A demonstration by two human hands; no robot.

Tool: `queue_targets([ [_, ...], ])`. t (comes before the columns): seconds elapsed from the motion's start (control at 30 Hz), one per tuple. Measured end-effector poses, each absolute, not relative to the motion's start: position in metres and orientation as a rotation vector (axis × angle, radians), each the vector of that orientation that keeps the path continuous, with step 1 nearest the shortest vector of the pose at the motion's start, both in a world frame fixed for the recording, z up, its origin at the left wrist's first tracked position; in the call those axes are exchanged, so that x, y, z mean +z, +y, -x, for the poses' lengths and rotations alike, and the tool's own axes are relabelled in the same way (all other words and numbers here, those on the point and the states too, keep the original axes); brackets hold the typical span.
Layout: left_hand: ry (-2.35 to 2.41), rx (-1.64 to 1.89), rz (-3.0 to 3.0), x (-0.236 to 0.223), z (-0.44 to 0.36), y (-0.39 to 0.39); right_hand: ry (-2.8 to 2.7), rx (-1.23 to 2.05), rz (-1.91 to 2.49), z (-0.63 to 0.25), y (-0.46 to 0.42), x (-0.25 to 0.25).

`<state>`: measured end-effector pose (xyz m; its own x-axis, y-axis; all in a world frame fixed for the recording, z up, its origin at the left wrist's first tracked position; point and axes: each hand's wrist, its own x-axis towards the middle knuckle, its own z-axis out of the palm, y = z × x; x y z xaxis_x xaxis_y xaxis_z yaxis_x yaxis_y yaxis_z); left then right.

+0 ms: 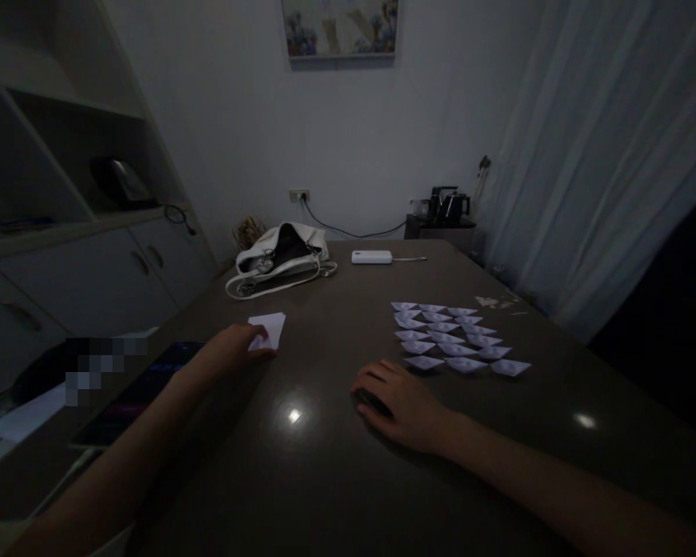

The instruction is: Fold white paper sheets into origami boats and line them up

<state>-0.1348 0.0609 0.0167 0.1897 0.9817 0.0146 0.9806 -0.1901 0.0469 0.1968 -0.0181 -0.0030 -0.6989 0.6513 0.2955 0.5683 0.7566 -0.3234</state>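
1 left hand (235,350), holding small white flat paper (274,326) | 1 right hand (404,405), half-open on shiny brown bench (325,480) | 18 little white folded-paper boats (445,338) nearby

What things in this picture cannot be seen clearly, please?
In the head view:
White paper, near part: hidden by the left hand.
Tablet screen: too dark to read, partly behind the left forearm.
Handbag, inside: lost in shadow.
Wall picture, top: cut off by the upper edge.
Right hand, palm: turned away.
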Motion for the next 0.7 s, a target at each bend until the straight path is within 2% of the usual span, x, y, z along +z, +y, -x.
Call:
queue_targets([
  [0.2, 1.961, -0.028, -2.421, 0.020, 0.131, 0.060, -2.563, 0.294, 0.922, -0.197, -0.019, -0.002],
  [0.43, 1.788, 0.121, -2.449, 0.015, 0.136, 0.063, -2.551, 0.302, 0.917, -0.197, -0.018, -0.004],
  [0.7, 1.816, -0.021, -2.459, 0.023, 0.118, 0.065, -2.563, 0.289, 0.913, -0.196, -0.018, -0.004],
])
